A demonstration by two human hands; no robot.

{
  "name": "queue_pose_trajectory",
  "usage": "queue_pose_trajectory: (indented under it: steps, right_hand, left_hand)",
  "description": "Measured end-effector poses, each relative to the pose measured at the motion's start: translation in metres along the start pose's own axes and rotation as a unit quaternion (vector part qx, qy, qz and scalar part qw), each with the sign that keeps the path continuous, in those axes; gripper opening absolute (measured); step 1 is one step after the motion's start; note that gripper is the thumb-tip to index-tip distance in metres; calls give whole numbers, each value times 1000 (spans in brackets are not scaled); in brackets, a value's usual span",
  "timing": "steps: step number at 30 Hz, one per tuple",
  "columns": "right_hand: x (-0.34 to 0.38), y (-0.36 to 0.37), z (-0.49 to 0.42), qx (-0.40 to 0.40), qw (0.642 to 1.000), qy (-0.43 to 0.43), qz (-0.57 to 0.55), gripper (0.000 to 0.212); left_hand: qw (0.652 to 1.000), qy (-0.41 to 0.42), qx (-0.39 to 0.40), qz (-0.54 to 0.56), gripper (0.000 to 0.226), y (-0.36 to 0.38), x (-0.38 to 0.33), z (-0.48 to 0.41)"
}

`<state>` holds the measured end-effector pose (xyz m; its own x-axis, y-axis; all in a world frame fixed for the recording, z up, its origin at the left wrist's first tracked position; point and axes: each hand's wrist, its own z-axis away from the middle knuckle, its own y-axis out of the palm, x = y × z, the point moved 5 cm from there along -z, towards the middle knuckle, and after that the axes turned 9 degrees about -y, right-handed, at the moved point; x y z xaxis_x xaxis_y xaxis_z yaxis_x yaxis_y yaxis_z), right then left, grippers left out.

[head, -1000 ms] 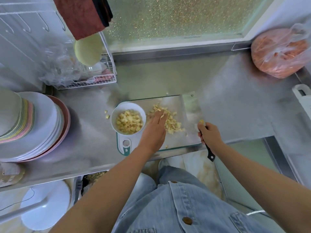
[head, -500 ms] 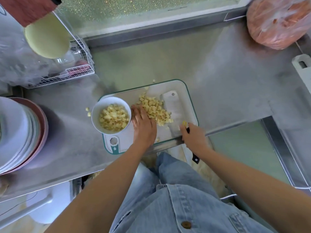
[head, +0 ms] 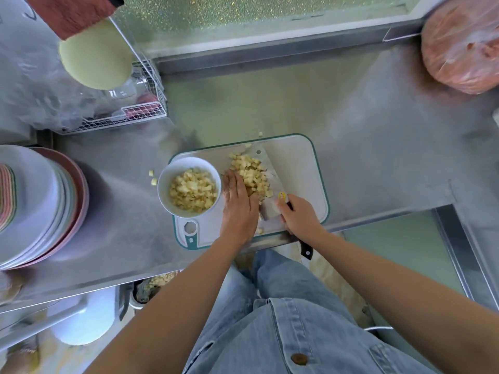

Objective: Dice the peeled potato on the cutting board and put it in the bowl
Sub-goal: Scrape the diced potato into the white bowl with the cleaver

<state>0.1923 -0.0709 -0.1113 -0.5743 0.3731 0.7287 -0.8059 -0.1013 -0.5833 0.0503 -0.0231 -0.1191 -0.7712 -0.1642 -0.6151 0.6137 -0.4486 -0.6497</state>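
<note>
Far left, a stack of plates sat on the steel counter, and just right of it two stray cubes lay loose on the metal, near the bowl but not touching it. The white bowl stood on the left end of the cutting board, already well filled with diced potato. Right beside the bowl came the left hand, palm down on the board, fingers straight and held together, their edge pressed up against the pile of potato cubes in the middle of the board. That pile was heaped against the broad blade of the knife, which lay low on the pile's far side; whether the cubes sat on the blade or beside it was hard to tell. The right hand had its fingers wrapped tight round the knife's handle at the board's near edge, the dark handle end poking out past the counter. One small cube lay off the board's back edge. Top right, a plastic bag of something orange rested in the corner.
</note>
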Motion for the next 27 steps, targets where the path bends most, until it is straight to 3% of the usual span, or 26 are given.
queue_pose_trajectory:
  steps: [10,18,23,27]
  right_hand:
    - [-18,-43,14,-9,988,75,-133,35]
    - [28,-51,1,23,996,-15,-82,39]
    - [71,-30,-10,93,991,-86,-36,39]
    - [96,-10,-16,133,986,-101,-4,38]
  left_hand:
    - [996,17,-35,-78,58,-16,-12,6]
    - [971,182,-144,-64,38,-71,-50,19]
    - [968,159,-178,-79,39,-117,-19,6]
    - [967,157,-146,-139,44,-132,2,1]
